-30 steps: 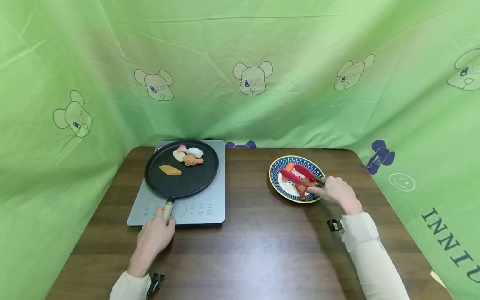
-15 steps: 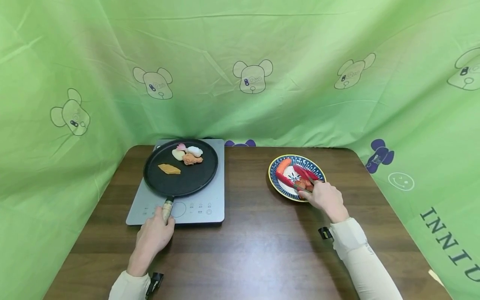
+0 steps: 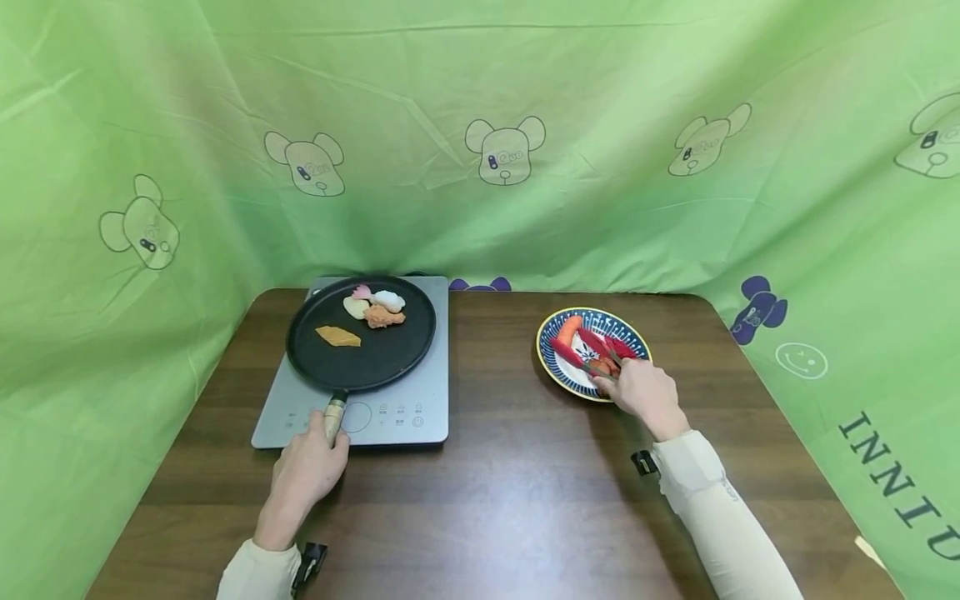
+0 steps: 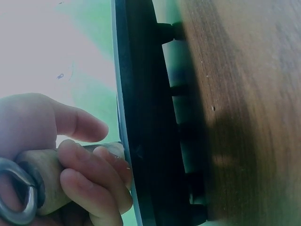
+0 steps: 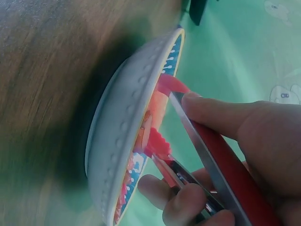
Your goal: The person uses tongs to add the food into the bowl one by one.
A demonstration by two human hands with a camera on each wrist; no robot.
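Observation:
My left hand (image 3: 309, 468) grips the wooden handle (image 3: 334, 417) of a black flat pan (image 3: 382, 362); in the left wrist view the fingers curl round that handle (image 4: 49, 176). My right hand (image 3: 645, 390) holds red-tipped tongs (image 3: 567, 353), thumb on one arm and fingers on the other. The tips are spread over a blue-and-white patterned plate (image 3: 549, 367). On it lie an orange-red sausage-like piece (image 3: 571, 327), brown food pieces (image 3: 602, 365) partly behind the tongs, and something red (image 3: 622, 347) at the right side. Whether the tongs touch any food, I cannot tell.
The pan stands on a grey induction cooker (image 3: 431, 400). In it are a yellowish flat piece (image 3: 338, 337), a fried drumstick-like piece (image 3: 384, 317), a pale round slice (image 3: 356, 307) and a white piece with a pink end (image 3: 389, 301). A green curtain (image 3: 510, 233) hangs behind the wooden table (image 3: 510, 500).
My right hand has shifted left and slightly nearer with the tongs, whose tips now sit further left over the plate. More of the sausage-like piece shows. My left hand stays on the handle.

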